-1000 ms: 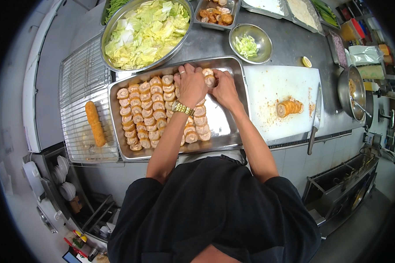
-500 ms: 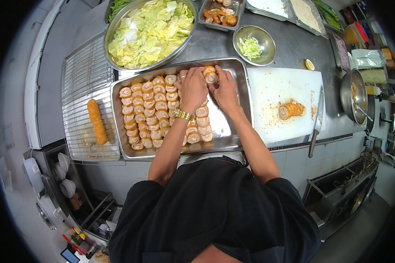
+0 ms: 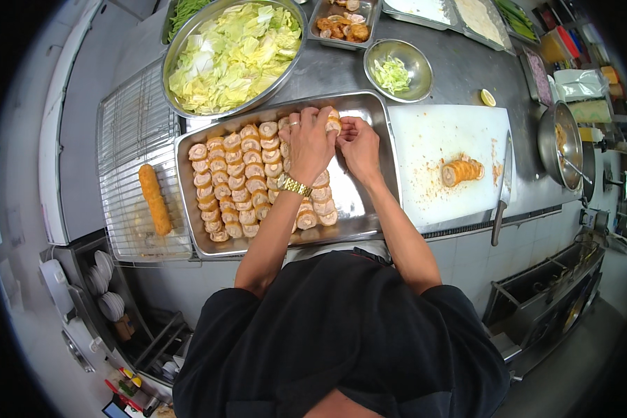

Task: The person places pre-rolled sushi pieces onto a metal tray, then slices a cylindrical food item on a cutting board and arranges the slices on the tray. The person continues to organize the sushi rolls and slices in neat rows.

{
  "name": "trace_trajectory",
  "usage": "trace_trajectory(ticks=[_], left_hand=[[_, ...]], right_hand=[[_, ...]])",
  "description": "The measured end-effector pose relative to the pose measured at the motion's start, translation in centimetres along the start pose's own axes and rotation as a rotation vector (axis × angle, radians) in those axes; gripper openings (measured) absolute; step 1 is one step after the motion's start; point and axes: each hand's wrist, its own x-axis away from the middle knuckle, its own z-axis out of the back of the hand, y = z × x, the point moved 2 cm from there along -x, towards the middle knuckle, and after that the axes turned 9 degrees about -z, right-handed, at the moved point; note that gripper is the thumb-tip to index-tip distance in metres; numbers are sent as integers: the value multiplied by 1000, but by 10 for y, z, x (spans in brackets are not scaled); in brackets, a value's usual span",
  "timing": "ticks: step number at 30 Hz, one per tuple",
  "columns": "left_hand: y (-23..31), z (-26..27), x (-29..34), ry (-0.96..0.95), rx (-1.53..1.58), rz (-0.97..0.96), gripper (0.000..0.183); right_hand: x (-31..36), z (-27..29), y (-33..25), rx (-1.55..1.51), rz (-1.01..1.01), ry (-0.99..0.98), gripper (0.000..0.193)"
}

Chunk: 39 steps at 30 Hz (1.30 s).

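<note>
Rows of sliced meat rolls (image 3: 235, 169), orange-brown at the rim with a pale swirl inside, fill the left and middle of a deep steel tray (image 3: 392, 209). My left hand (image 3: 311, 143), a gold watch on its wrist, reaches over the rightmost rows. Its fingers curl around a few meat roll slices (image 3: 333, 124) at the far end of the tray. Close on their right side, my right hand (image 3: 360, 148) has its fingers bent inward, fingertips at the same slices. My left hand partly hides the slices beneath it.
Right of the tray lies a white cutting board (image 3: 425, 139) with a cut roll (image 3: 462, 171), crumbs and a knife (image 3: 503, 188). Beyond are a cabbage bowl (image 3: 237, 59), a small bowl of chopped greens (image 3: 398, 71) and a lemon wedge (image 3: 488, 97). A whole roll (image 3: 155, 200) rests on the left rack.
My right hand's fingers have drawn in from a wider spread and moved toward my left hand. The slices between my hands are now more covered by my left fingers. The view has shifted slightly.
</note>
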Motion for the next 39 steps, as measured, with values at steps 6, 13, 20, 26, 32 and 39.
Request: trace_trajectory(ticks=[6, 13, 20, 26, 32, 39], left_hand=[[-3, 4, 2, -35, 9, -46, 58], [-2, 2, 3, -137, -91, -90, 71], [0, -14, 2, -112, -173, -98, 70], [1, -15, 4, -99, -261, -106, 72], [4, -9, -1, -217, -226, -74, 77], [4, -14, -4, -215, -200, -39, 78]], right_hand=[[1, 2, -5, -40, -21, -29, 36], [-4, 7, -5, 38, -58, -80, 32], [-8, 12, 0, 104, -105, -95, 30], [-2, 16, -18, 169, -90, -92, 33], [39, 112, -48, 593, 347, 26, 40], [55, 242, -6, 1548, 444, -13, 36]])
